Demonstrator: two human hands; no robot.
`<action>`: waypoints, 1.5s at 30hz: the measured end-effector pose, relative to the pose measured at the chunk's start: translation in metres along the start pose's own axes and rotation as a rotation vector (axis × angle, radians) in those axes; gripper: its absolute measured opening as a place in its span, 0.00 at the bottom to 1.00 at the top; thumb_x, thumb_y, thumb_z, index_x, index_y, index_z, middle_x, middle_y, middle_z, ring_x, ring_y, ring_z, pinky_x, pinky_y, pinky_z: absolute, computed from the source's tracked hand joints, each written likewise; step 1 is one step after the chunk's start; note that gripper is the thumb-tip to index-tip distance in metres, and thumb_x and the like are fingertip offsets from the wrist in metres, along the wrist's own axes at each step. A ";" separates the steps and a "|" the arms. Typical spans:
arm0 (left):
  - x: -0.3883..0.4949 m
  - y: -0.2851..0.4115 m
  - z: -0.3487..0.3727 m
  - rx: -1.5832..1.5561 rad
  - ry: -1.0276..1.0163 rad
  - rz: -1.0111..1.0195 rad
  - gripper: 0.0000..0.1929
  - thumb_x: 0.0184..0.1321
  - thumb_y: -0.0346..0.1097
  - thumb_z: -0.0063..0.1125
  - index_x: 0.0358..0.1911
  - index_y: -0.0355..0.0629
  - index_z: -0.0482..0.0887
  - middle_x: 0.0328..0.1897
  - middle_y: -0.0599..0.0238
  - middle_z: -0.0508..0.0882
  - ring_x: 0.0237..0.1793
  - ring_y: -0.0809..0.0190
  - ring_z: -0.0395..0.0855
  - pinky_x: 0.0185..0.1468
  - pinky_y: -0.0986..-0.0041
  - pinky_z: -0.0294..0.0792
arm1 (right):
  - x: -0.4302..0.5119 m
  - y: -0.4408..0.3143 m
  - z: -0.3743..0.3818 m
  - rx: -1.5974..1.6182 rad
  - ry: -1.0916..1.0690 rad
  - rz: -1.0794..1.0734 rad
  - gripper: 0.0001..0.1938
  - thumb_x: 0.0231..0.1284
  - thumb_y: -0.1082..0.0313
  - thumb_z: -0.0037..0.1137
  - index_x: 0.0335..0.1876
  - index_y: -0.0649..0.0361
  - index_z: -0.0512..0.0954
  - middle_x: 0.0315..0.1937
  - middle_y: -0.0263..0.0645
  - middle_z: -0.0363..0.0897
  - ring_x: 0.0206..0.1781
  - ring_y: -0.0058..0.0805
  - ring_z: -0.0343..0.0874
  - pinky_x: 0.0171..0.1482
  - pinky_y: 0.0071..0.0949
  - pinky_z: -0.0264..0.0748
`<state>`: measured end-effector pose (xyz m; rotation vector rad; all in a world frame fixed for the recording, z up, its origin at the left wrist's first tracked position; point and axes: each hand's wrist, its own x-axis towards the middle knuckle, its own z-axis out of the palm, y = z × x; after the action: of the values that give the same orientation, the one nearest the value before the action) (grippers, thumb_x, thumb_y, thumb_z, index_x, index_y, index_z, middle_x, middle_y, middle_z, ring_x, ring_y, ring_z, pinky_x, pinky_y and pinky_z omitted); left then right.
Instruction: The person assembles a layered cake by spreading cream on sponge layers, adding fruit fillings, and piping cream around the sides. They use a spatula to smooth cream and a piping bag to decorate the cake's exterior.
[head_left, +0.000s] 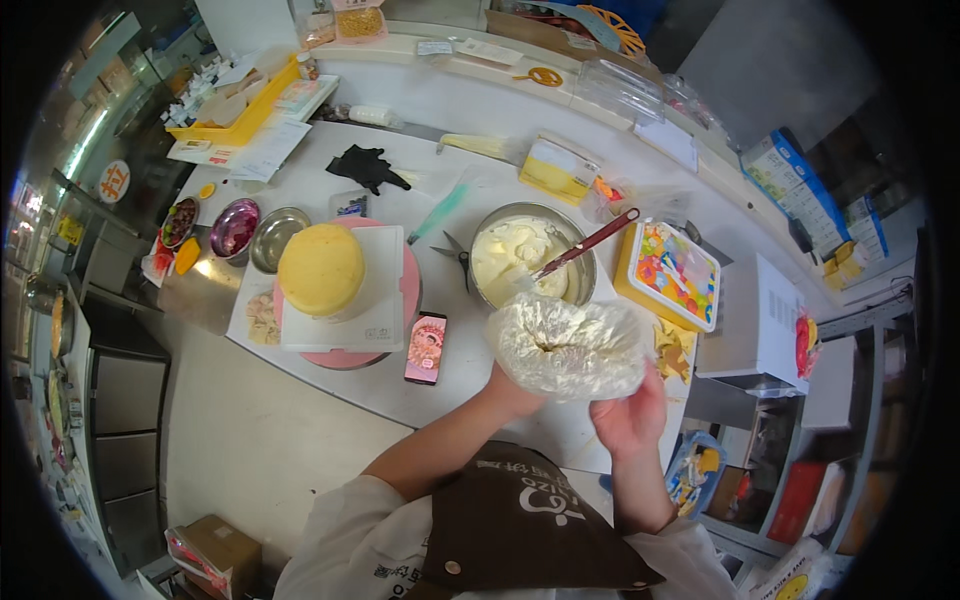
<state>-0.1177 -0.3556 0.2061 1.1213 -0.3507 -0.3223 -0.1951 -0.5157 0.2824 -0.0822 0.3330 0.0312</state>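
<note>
Both hands hold a large clear plastic bag (574, 349), its mouth bunched around a small dark opening, over the table's near edge. My left hand (514, 394) grips its left underside, the fingers hidden by it. My right hand (634, 412) cups its lower right side, fingers partly hidden. Just beyond the bag, a steel bowl (587, 262) holds pale cream (525, 244) and a spatula with a dark red handle (600, 244). Left of these, a round yellow sponge cake (321, 268) sits on a white square board (382, 292) over a pink turntable (410, 285).
A phone (426, 349) showing a cake picture lies by the turntable. Scissors (463, 259) and a green-tinted piping bag (442, 210) lie left of the bowl. A yellow tub (667, 274) stands right. Metal bowls (279, 240), a black glove (367, 169) and a yellow box (559, 169) are farther back.
</note>
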 end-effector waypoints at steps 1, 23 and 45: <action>0.000 -0.001 -0.004 -0.082 -0.013 -0.008 0.32 0.55 0.34 0.80 0.64 0.42 0.79 0.63 0.60 0.84 0.62 0.59 0.83 0.66 0.63 0.75 | -0.003 0.003 -0.010 0.015 0.027 0.071 0.19 0.83 0.61 0.44 0.69 0.62 0.74 0.63 0.47 0.83 0.61 0.42 0.86 0.60 0.44 0.86; -0.015 -0.053 -0.098 -0.182 0.160 -0.239 0.22 0.75 0.43 0.55 0.65 0.35 0.75 0.60 0.50 0.83 0.54 0.54 0.86 0.57 0.62 0.81 | 0.241 -0.121 0.081 -3.436 -0.161 0.351 0.17 0.71 0.51 0.59 0.47 0.58 0.86 0.36 0.41 0.87 0.43 0.45 0.88 0.47 0.47 0.82; 0.041 0.000 -0.090 0.567 0.163 -0.271 0.16 0.51 0.30 0.75 0.43 0.38 0.84 0.34 0.66 0.87 0.34 0.65 0.85 0.40 0.71 0.79 | 0.191 -0.152 0.041 -2.979 -0.288 0.293 0.20 0.72 0.44 0.57 0.36 0.51 0.89 0.28 0.43 0.84 0.33 0.47 0.84 0.35 0.46 0.76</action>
<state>-0.0424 -0.2995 0.1754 1.7492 -0.1431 -0.3782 0.0056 -0.6606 0.2700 -2.9384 -0.2890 0.8100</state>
